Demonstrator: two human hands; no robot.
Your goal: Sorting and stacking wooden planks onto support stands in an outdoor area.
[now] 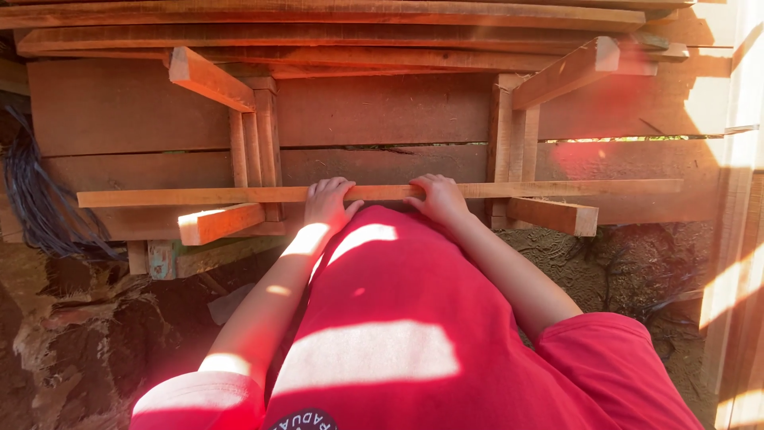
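Left hand (328, 201) and right hand (439, 197) side by side on a long thin wooden slat (557, 189), fingers curled over its top edge. Slat resting across two wooden brackets (219, 223), just in front of stacked planks (382, 107).

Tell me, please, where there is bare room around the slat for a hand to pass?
Free: the slat left of the left hand, and its stretch right of the right hand. Crowded: between the hands, and at the upright posts and brackets.

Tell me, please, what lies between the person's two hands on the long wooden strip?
In the head view, only a bare stretch of the long wooden strip runs between the left hand and the right hand; both grip it.
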